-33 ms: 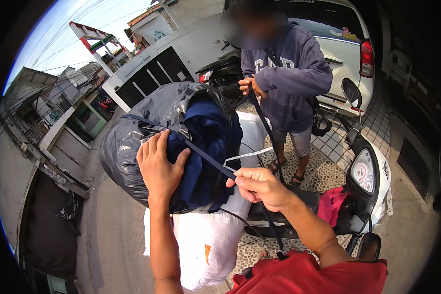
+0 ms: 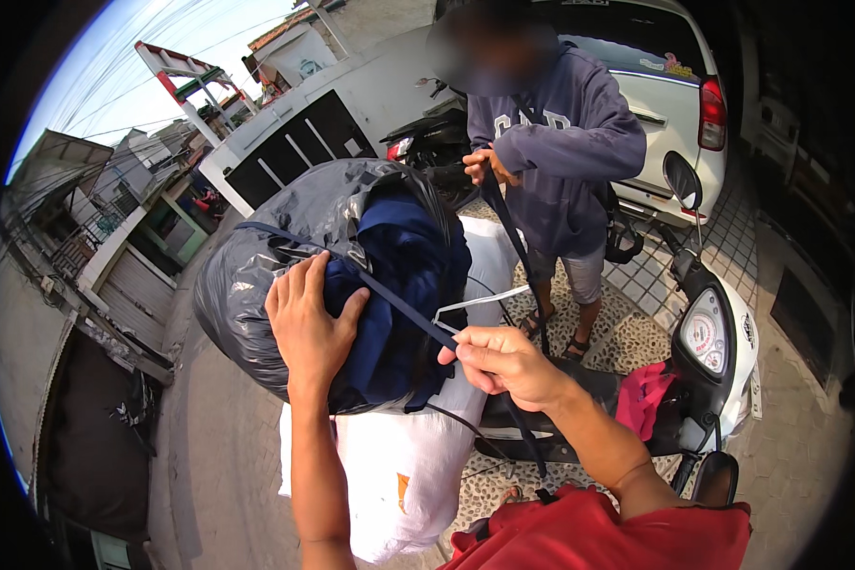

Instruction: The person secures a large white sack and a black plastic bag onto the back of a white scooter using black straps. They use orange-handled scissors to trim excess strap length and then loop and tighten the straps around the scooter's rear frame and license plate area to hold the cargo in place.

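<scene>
My left hand (image 2: 311,323) lies flat on a large black plastic bag (image 2: 256,285) with dark blue cloth (image 2: 404,247) showing through its opening. Its fingers are stretched out and holding nothing. Across the bag's top runs a dark flat strap (image 2: 399,302). My right hand (image 2: 508,366) pinches that strap at the bag's right side, and a loose end hangs below the fist. A thin white cord or strip (image 2: 484,299) juts out just above my right hand. The black bag rests on a white wrapped bundle (image 2: 389,465) over the rear of a motor scooter (image 2: 727,351).
Across the scooter stands a person in a hooded sweatshirt (image 2: 570,161), both hands gripping another dark strap (image 2: 513,228). Behind are a white car (image 2: 655,104) and a dark motorcycle (image 2: 427,133). Pink cloth (image 2: 644,399) lies by the scooter's seat. A paved lane (image 2: 209,427) runs along the left.
The strap's hanging end below my right hand has shifted very slightly. Both my hands and the bag stay where they were.
</scene>
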Tool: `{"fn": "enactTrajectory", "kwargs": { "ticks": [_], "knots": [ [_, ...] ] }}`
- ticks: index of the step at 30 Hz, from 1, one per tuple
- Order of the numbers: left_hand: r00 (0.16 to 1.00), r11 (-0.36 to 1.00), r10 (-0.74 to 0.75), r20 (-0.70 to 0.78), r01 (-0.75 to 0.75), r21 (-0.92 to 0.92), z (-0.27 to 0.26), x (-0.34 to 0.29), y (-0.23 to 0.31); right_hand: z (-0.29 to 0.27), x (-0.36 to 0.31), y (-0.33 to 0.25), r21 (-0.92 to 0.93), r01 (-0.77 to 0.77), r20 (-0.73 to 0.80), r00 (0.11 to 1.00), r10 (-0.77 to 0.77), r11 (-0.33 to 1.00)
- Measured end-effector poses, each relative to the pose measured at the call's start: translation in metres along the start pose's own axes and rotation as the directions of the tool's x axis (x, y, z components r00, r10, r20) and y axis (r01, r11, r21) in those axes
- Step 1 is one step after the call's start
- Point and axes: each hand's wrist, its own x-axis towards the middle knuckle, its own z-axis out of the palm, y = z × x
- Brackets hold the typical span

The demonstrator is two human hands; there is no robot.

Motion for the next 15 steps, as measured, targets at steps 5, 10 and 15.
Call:
{"fn": "enactTrajectory", "kwargs": {
  "ticks": [5, 10, 15],
  "knots": [
    [0.999, 1.000, -0.023, 0.023, 0.023, -0.008, 0.000, -0.002, -0.002, 0.003, -0.001, -0.002, 0.073, 0.005, -0.013, 1.000, -0.004, 0.997],
    [0.997, 0.997, -0.074, -0.008, 0.074, -0.011, -0.001, -0.004, -0.002, 0.017, -0.011, -0.042, 0.241, 0.118, 0.059, 0.989, -0.136, 0.963],
    [0.980, 0.977, -0.198, 0.022, 0.199, -0.072, -0.005, -0.006, -0.001, 0.008, -0.036, -0.077, 0.197, 0.256, 0.053, 0.961, -0.272, 0.946]
  ]
}}
